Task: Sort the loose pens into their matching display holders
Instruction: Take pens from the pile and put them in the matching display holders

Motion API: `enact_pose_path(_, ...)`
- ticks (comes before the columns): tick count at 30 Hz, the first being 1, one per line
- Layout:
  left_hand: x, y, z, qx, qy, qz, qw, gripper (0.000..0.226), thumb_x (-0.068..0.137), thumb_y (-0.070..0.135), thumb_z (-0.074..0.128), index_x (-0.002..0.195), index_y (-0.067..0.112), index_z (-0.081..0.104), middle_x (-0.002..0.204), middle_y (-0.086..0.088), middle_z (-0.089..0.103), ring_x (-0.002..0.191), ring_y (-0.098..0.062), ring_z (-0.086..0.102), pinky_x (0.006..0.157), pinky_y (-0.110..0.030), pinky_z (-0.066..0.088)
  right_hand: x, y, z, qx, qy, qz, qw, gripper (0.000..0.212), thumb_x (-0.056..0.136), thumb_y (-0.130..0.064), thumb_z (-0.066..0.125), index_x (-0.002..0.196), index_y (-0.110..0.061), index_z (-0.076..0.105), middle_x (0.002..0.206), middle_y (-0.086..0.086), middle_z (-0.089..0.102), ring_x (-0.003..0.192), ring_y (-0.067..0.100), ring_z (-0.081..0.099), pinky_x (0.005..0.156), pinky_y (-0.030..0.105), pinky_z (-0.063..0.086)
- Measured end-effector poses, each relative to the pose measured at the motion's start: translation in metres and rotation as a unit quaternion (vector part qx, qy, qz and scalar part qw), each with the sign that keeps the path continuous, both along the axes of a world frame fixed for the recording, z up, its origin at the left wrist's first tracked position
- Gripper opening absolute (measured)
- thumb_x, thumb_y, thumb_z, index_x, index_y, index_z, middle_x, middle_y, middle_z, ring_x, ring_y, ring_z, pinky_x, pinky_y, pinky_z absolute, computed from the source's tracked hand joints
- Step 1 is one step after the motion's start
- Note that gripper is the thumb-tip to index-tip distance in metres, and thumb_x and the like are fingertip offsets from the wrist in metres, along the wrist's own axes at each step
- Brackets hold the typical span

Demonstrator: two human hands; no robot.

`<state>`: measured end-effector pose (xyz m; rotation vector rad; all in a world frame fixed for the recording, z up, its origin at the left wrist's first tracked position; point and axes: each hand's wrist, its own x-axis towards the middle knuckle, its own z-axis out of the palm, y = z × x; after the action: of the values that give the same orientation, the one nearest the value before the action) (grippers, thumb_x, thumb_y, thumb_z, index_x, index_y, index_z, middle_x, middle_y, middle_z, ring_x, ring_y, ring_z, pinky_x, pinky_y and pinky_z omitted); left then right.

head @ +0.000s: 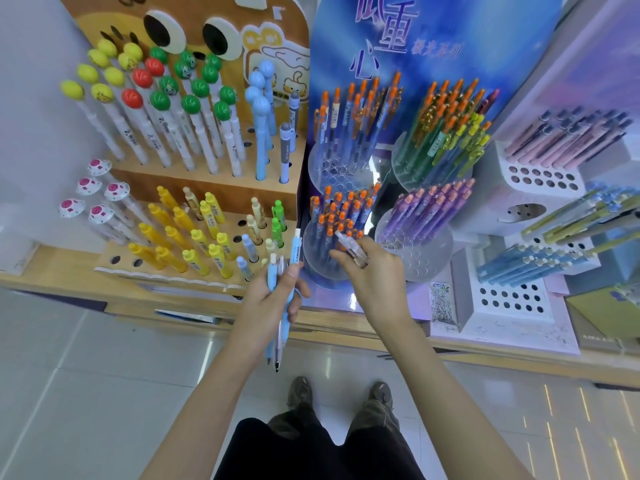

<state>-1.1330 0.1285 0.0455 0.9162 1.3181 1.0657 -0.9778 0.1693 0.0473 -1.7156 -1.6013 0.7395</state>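
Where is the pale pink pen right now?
In the head view, the pale pink pen is pinched in the right hand by the clear round holder of orange-capped blue pens, left of the purple pens.

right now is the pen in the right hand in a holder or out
Out: the right hand pinches the pale pen by the clear holder.

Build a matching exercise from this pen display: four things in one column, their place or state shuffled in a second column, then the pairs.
Column one
1. left hand
2. right hand
3. purple pens
4. yellow pens

Column two
A. stand in a clear round holder
B. stand in the lower tier of the wooden stand
C. grips a pen bundle, mostly light blue
D. holds one pale pen

Pairs: 1-C, 2-D, 3-A, 4-B
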Motion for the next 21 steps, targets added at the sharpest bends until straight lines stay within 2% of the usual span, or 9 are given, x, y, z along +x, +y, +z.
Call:
enact_pose_path(3, 0.0, 0.0, 0.002, 0.011, -0.013, 0.001, 1.0, 0.045, 0.085, 0.045, 0.051, 0.096, 0.001, 0.055, 0.062, 0.001, 0.064, 0.043, -0.009, 0.043, 0.045, -0.02, 0.041, 0.009, -0.005, 0.008, -0.043, 0.136, -0.015, 0.99, 0.012, 0.084, -0.033, 0.071, 0.081, -0.028, 0.06, 0.074, 0.006, 0.063, 0.073, 0.025, 0.056, 0.064, 0.032, 0.045)
enact_pose_path(5, 0.001, 0.0, 0.003, 0.017, -0.026, 0.002, 1.0, 0.043, 0.083, 0.045, 0.052, 0.094, 0.004, 0.056, 0.066, 0.0, 0.065, 0.043, -0.009, 0.043, 0.045, -0.02, 0.04, 0.016, -0.009, 0.012, -0.036, 0.178, -0.033, 0.983, 0.011, 0.083, -0.028, 0.072, 0.083, -0.028, 0.061, 0.078, 0.006, 0.064, 0.077, 0.027, 0.058, 0.069, 0.037, 0.048)
enact_pose_path(7, 0.003, 0.001, 0.004, 0.022, -0.034, 0.002, 0.999, 0.037, 0.083, 0.045, 0.052, 0.094, 0.01, 0.059, 0.067, -0.001, 0.066, 0.043, -0.009, 0.043, 0.045, -0.02, 0.04, 0.019, -0.011, 0.014, -0.042, 0.189, -0.039, 0.98, 0.011, 0.083, -0.021, 0.073, 0.081, -0.023, 0.062, 0.077, 0.006, 0.064, 0.075, 0.027, 0.058, 0.071, 0.043, 0.049)
enact_pose_path(12, 0.009, 0.001, 0.013, 0.036, -0.042, -0.003, 0.998, 0.029, 0.086, 0.045, 0.053, 0.089, 0.019, 0.064, 0.067, -0.001, 0.066, 0.042, -0.008, 0.043, 0.044, -0.019, 0.04, 0.008, -0.014, 0.019, -0.047, 0.153, -0.031, 0.987, 0.01, 0.086, -0.019, 0.07, 0.087, -0.011, 0.064, 0.079, 0.013, 0.066, 0.078, 0.031, 0.06, 0.072, 0.043, 0.049)
enact_pose_path(14, 0.011, -0.001, 0.018, 0.041, -0.047, -0.042, 0.997, 0.026, 0.089, 0.045, 0.055, 0.082, 0.025, 0.068, 0.069, -0.003, 0.067, 0.043, -0.01, 0.044, 0.045, -0.02, 0.041, 0.009, -0.017, 0.028, -0.052, 0.224, -0.021, 0.973, 0.008, 0.089, -0.021, 0.067, 0.083, -0.016, 0.067, 0.071, 0.001, 0.066, 0.068, 0.019, 0.061, 0.063, 0.033, 0.05)
enact_pose_path(16, 0.015, -0.002, 0.024, 0.04, -0.055, -0.092, 0.993, 0.025, 0.088, 0.045, 0.053, 0.081, 0.027, 0.068, 0.071, -0.009, 0.068, 0.045, -0.013, 0.047, 0.046, -0.022, 0.042, 0.014, -0.02, 0.039, -0.087, 0.32, 0.001, 0.943, 0.013, 0.091, -0.021, 0.064, 0.079, -0.02, 0.069, 0.055, -0.009, 0.056, 0.047, 0.006, 0.047, 0.049, 0.018, 0.039)
enact_pose_path(18, 0.021, 0.0, 0.03, 0.036, -0.053, -0.135, 0.989, 0.032, 0.087, 0.048, 0.052, 0.086, 0.02, 0.068, 0.072, -0.016, 0.067, 0.046, -0.015, 0.048, 0.047, -0.023, 0.043, 0.02, -0.02, 0.051, -0.118, 0.365, 0.017, 0.923, 0.01, 0.091, -0.021, 0.064, 0.084, -0.016, 0.07, 0.05, -0.008, 0.049, 0.039, 0.005, 0.033, 0.041, 0.017, 0.03)
enact_pose_path(21, 0.036, 0.003, 0.035, 0.022, -0.052, -0.173, 0.983, 0.041, 0.088, 0.045, 0.051, 0.096, 0.007, 0.063, 0.075, -0.012, 0.07, 0.048, -0.015, 0.054, 0.049, -0.022, 0.046, 0.034, -0.02, 0.061, -0.137, 0.37, 0.019, 0.919, 0.01, 0.09, -0.015, 0.064, 0.08, -0.012, 0.065, 0.048, -0.007, 0.05, 0.036, 0.004, 0.031, 0.038, 0.017, 0.026)
